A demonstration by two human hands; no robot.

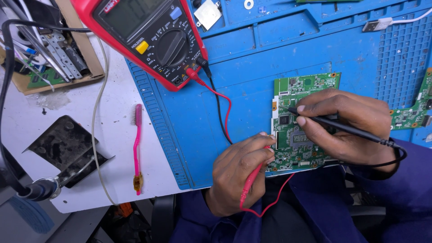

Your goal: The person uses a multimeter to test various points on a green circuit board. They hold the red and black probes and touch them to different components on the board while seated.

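A green circuit board (300,90) lies on a blue work mat (252,81). My left hand (238,173) grips a red test probe (252,182), its tip touching the board's left edge. My right hand (346,126) holds a black test probe (342,127) like a pen, its tip resting on the board's upper left area. Red and black leads (220,103) run from both probes up to a red multimeter (144,38) at the top left.
A pink toothbrush (137,144) lies on the white table beside the mat. A cardboard box of metal parts (49,54) sits at the far left, with a black metal plate (67,146) below it. Another green board (416,110) lies at the right edge, a white cable plug (377,23) above.
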